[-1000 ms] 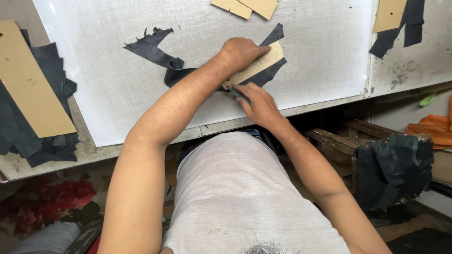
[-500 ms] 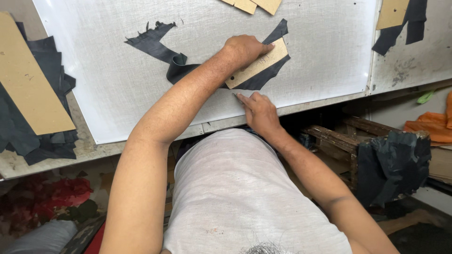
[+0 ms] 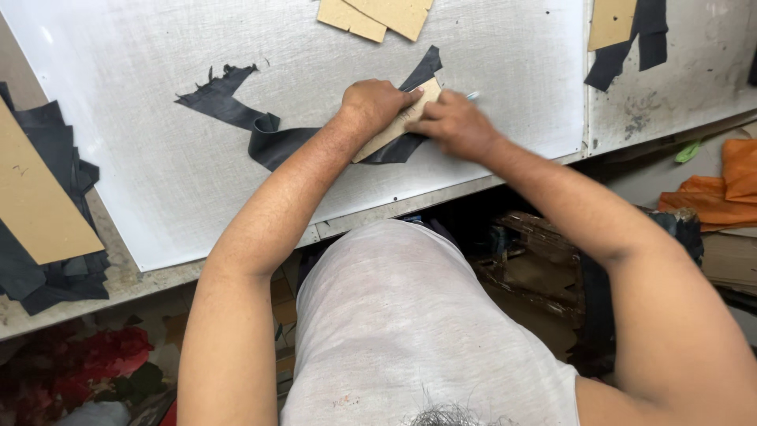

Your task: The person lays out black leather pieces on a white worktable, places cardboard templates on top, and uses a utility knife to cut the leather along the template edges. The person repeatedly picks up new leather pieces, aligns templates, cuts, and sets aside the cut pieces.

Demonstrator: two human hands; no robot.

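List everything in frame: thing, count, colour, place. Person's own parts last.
cutting board: 1, white, covers most of the bench
dark strip: 1, black, ragged, on the board under the hands
cardboard template: 1, tan, pressed on the dark strip
cardboard pieces: 2 at least, tan, top edge
dark pile: 1 stack, black, left, under a tan card
card with dark scraps: 1 group, tan and black, top right
orange material: 1 heap, orange, right edge
left hand: 1, holds the template down
right hand: 1, at the template's edge, grips a thin tool, mostly hidden
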